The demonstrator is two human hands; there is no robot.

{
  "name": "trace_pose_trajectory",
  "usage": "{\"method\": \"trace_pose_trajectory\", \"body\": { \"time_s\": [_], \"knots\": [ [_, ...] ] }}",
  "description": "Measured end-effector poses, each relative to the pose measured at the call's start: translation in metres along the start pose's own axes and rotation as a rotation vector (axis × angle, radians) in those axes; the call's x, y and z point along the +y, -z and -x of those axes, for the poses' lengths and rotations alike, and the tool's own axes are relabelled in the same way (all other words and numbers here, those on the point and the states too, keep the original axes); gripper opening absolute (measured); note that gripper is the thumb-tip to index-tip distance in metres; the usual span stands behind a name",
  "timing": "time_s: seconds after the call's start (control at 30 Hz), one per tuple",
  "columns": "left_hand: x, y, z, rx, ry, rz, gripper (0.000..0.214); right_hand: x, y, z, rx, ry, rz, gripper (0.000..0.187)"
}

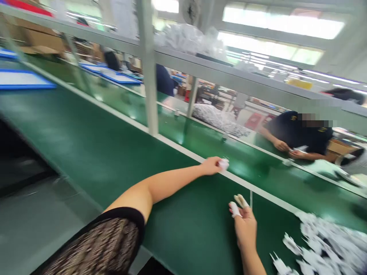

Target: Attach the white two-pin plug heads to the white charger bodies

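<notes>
My left hand (210, 166) reaches out over the white strip along the far side of the green work surface. Its fingers are closed on a small white plastic piece (224, 164), blurred, with thin prongs at the top. Nearer to me, my right hand (246, 225) is held above the green surface with thumb and fingers apart. White and beige covers sit on its thumb and fingertips, and I see nothing held between them. To its right lies a heap of white plastic pieces (329, 236), several with thin prongs, and a few lie loose at the heap's near edge.
A metal post (147, 76) and shelf rail (243, 76) stand along the far side of the green work surface (94, 133). Blue-edged trays (25, 80) lie far left. Across the divider, a co-worker (298, 133) handles something small. A fan (354, 164) stands at right.
</notes>
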State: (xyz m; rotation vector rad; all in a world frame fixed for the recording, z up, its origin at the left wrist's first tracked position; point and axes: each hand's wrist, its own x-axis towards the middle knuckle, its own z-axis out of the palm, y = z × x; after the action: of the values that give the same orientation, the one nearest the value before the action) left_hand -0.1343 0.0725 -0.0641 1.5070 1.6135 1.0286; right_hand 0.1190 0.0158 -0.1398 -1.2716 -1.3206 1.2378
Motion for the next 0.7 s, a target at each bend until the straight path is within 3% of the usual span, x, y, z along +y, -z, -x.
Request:
{"method": "trace_pose_trajectory", "body": {
  "time_s": [0.17,0.3,0.4,0.47,0.57,0.7],
  "knots": [
    [-0.034,0.056,-0.057,0.372,0.132,-0.171,0.039,-0.003,-0.015,-0.001,-0.039,0.028,-0.018,0.071],
    [-0.068,0.072,-0.088,0.488,0.232,-0.258,0.040,-0.001,-0.015,-0.004,0.018,0.027,-0.029,0.060],
    [-0.079,0.074,-0.085,0.501,0.251,-0.288,0.042,0.000,-0.012,-0.004,0.007,0.022,-0.031,0.058],
    [-0.077,0.074,-0.078,0.516,0.236,-0.306,0.059,0.001,-0.011,-0.004,0.009,0.022,-0.029,0.058],
    [-0.064,0.071,-0.063,0.556,0.196,-0.339,0.092,0.001,-0.013,-0.004,0.033,0.028,-0.017,0.055],
    [-0.041,0.051,-0.038,0.572,0.086,-0.395,0.091,-0.002,-0.013,-0.006,0.067,0.038,0.034,0.038]
  ]
}}
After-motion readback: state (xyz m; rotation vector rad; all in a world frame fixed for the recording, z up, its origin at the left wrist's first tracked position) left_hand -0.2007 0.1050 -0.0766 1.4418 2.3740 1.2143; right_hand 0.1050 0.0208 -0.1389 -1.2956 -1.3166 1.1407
